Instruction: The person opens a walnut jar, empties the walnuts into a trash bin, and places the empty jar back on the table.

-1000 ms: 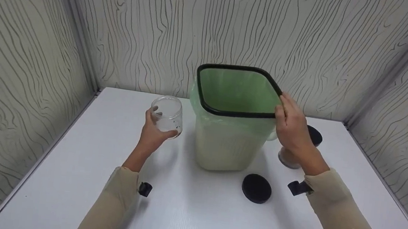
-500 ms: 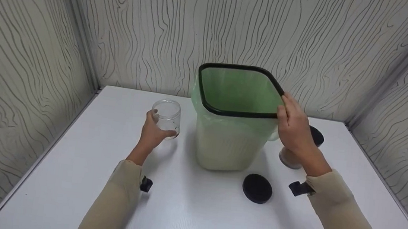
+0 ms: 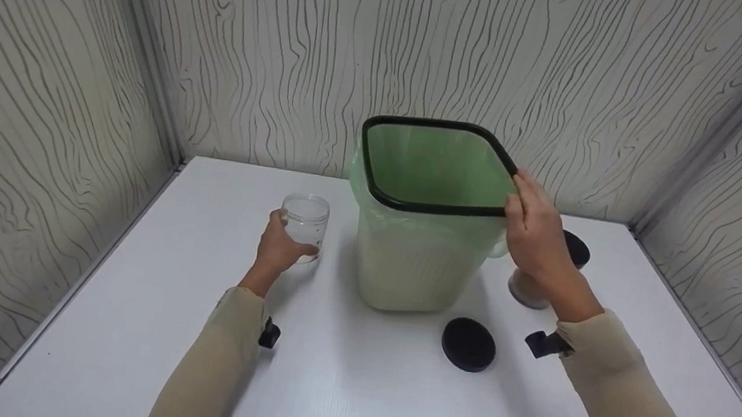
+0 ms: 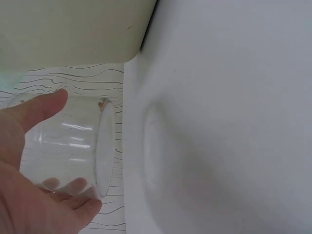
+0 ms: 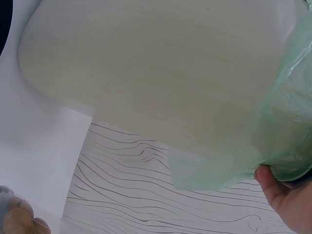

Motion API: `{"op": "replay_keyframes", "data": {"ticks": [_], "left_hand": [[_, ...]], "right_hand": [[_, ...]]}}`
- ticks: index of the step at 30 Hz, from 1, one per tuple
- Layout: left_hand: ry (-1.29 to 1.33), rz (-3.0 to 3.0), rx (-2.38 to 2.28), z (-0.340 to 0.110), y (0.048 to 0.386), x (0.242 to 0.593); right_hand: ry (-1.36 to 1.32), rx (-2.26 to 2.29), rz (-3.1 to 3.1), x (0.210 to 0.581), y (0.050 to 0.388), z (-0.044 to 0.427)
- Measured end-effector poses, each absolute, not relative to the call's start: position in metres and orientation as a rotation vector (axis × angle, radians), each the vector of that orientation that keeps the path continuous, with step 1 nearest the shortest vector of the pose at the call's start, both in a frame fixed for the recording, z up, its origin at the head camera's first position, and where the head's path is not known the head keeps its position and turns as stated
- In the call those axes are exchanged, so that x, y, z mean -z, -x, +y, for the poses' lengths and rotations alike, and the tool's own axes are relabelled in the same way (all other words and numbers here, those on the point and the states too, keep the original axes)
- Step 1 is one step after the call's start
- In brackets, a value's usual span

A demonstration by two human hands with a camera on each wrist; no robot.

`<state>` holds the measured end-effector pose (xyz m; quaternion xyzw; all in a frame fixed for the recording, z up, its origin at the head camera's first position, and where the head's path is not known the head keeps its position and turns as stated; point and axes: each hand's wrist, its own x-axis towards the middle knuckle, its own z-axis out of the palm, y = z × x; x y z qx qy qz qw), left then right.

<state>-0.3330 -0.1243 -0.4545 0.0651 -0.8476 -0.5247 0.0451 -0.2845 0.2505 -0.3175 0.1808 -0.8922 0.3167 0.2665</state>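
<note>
My left hand holds a clear plastic jar with no lid, its thumb and fingers around the side. The jar is upright, and small brown specks cling to its wall near the base. In the left wrist view the jar's base hangs a little above the white table. On the other side, my right hand grips the black rim of a pale trash bin lined with a green plastic bag. The right wrist view shows my thumb pressed on the bag at the rim.
A round black lid lies on the white table in front of the bin. Behind my right wrist stands a second jar with a black top and brown round contents, partly hidden. Wood-patterned panels enclose the back and sides.
My left hand has lowered the jar towards the table and a little nearer to me. The right hand keeps its grip on the bin's rim, nearly still.
</note>
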Motion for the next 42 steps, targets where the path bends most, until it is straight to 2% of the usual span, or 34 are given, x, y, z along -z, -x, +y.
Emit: {"op": "replay_keyframes", "data": {"ticks": [11, 42], "left_hand": [[-0.34, -2.674, 1.578, -0.122, 0.338, 0.461], [-0.438, -2.694, 1.518, -0.129, 0.336, 0.467]], "right_hand": [[-0.49, -0.849, -2.394, 0.318, 0.284, 0.25], [-0.5, -0.852, -2.39, 0.321, 0.284, 0.249]]}}
